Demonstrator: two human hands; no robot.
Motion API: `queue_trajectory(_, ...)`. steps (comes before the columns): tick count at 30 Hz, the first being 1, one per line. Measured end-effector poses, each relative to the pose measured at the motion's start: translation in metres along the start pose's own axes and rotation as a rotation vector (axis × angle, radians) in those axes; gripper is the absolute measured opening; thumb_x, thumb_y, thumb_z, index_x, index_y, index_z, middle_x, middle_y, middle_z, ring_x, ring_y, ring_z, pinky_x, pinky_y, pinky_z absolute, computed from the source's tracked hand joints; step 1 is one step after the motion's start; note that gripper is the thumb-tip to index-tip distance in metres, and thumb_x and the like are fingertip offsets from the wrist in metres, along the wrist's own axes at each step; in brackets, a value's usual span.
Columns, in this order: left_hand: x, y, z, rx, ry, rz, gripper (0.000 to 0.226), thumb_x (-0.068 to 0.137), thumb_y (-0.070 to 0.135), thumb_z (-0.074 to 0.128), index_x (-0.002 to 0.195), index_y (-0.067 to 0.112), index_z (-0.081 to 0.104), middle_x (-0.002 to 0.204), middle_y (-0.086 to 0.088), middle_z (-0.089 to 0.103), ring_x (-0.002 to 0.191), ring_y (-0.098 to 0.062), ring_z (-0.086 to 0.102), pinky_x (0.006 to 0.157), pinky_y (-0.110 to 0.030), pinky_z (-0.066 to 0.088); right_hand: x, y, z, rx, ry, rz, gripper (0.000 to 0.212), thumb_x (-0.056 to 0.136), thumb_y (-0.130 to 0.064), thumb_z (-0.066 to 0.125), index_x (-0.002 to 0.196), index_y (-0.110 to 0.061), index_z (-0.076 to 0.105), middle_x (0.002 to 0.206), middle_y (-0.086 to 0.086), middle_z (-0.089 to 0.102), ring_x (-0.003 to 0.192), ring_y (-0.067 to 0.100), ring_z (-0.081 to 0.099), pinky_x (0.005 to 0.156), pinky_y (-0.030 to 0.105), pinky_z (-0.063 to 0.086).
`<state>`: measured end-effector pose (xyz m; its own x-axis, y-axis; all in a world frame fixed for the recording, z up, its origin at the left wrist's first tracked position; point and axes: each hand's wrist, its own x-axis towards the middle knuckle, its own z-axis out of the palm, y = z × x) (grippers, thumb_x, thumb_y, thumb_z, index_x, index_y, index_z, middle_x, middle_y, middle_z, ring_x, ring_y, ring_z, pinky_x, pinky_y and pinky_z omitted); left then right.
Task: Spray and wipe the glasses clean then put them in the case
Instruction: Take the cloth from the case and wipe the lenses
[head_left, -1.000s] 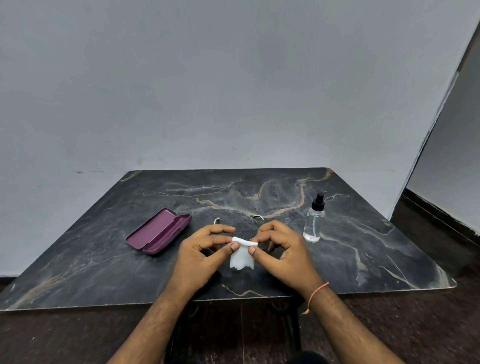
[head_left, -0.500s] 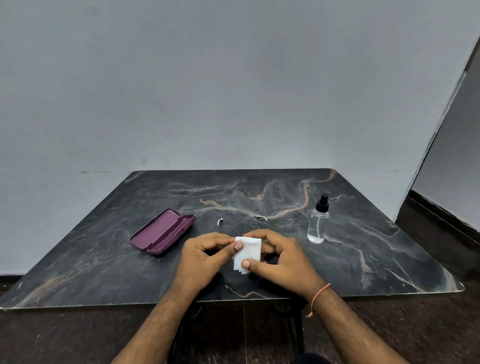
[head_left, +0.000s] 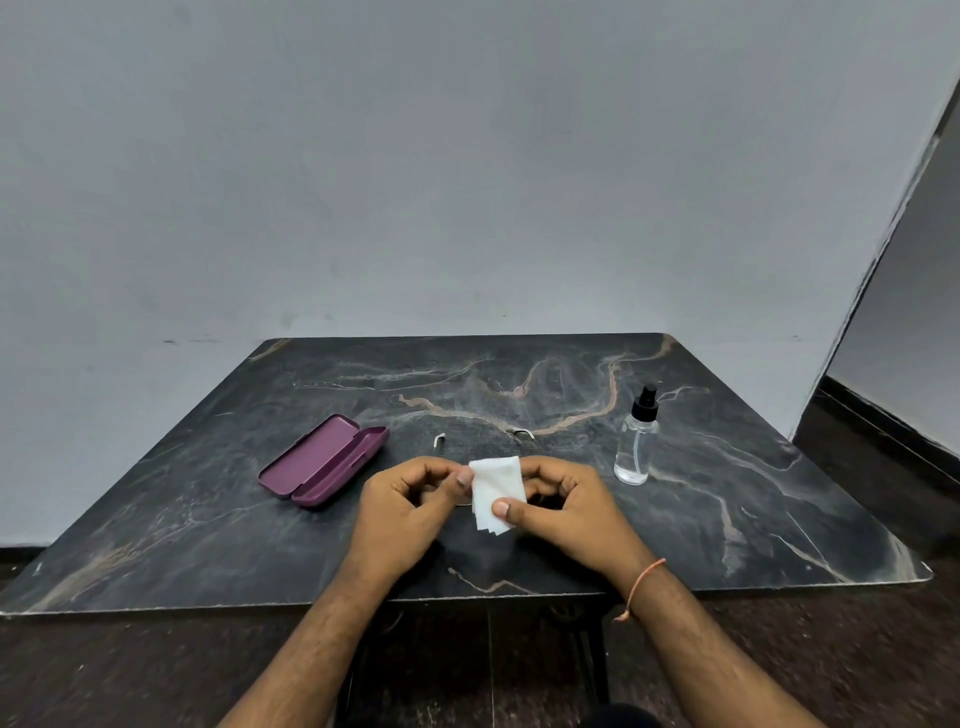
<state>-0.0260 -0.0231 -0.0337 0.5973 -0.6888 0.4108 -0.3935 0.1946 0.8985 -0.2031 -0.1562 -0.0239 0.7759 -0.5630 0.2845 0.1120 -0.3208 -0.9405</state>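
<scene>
Wiping is judged underway; white cloth (head_left: 497, 491) is pinched by both left hand (head_left: 402, 512) and right hand (head_left: 563, 512); hidden glasses (head_left: 522, 432) risk being dropped.

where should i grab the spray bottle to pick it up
Grip the spray bottle around its clear round body, below the black nozzle, coming in from the near side with the right hand. It stands upright with nothing touching it, so the fingers can wrap it easily.

We see a matt dark marble-look worktop (head_left: 208, 519), smooth purple plastic case (head_left: 322, 460), clear glossy bottle (head_left: 635, 447), soft white cloth (head_left: 496, 491)
</scene>
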Motion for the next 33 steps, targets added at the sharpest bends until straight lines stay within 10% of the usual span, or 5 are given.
queue_trajectory(5,0.007,-0.009,-0.003,0.293,0.302,-0.159,0.017,0.105,0.036,0.064,0.089,0.033,0.071,0.078,0.005,0.073,0.071,-0.012,0.066,0.068,-0.034,0.049,0.003,0.004,-0.001,0.135,0.145,-0.001,0.027,0.094,-0.002,0.080,0.118,-0.014,0.079,0.099,0.012,0.084,0.090,0.022,0.080,0.084,0.031,0.063)
queue_trajectory(11,0.007,-0.009,-0.001,0.475,0.167,-0.167,0.018,0.104,0.029,0.055,0.111,0.041,0.067,0.080,0.010,0.071,0.067,-0.011,0.065,0.068,-0.034,0.052,0.006,0.004,-0.003,0.176,0.332,0.005,0.016,0.098,-0.003,0.075,0.109,-0.014,0.080,0.086,0.005,0.083,0.069,0.006,0.072,0.057,0.016,0.051)
queue_trajectory(33,-0.001,-0.005,-0.009,0.456,0.001,-0.158,0.012,0.095,0.041,0.078,0.100,0.051,0.083,0.078,0.034,0.076,0.075,0.006,0.072,0.076,-0.024,0.060,0.010,0.017,-0.010,0.044,0.548,-0.035,0.017,0.099,-0.023,0.078,0.096,-0.040,0.082,0.087,0.006,0.079,0.073,0.011,0.064,0.067,0.035,0.053)
